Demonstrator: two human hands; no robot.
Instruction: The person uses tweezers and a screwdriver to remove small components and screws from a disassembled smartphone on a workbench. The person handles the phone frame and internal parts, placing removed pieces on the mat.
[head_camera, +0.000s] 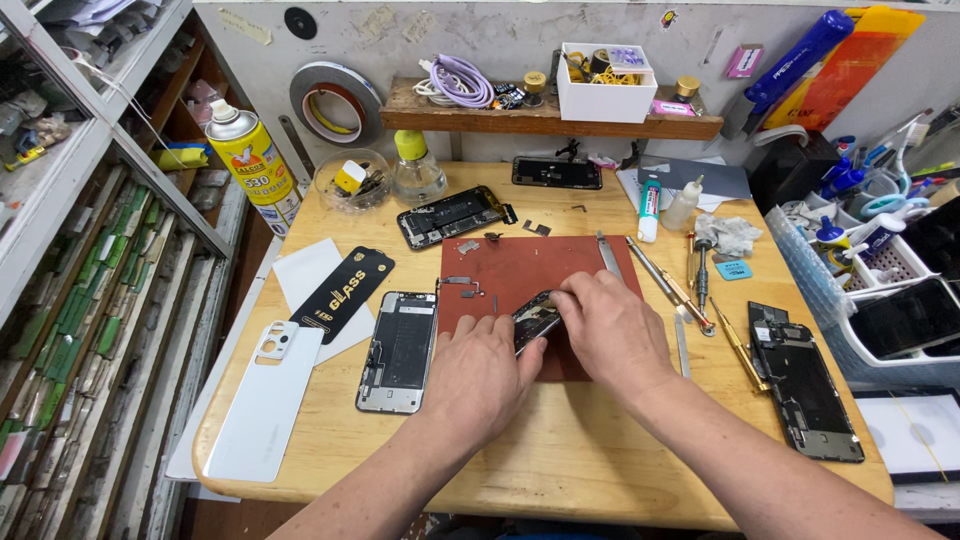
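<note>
Both hands are pinched on a small phone circuit board (537, 318) mid-frame over the red work mat (520, 265): left hand (480, 375) underneath, right hand (610, 330) on top. Opened phone frame (398, 352) sits just left.

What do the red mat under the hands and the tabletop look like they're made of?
The red mat looks like matte rubber or silicone: flat, dull, no glare, lying limp on the surface. The tabletop appears to be light wood or wood laminate, with visible grain lines, a rounded edge and a slight sheen.

bright, even light (edges bowed)
</note>
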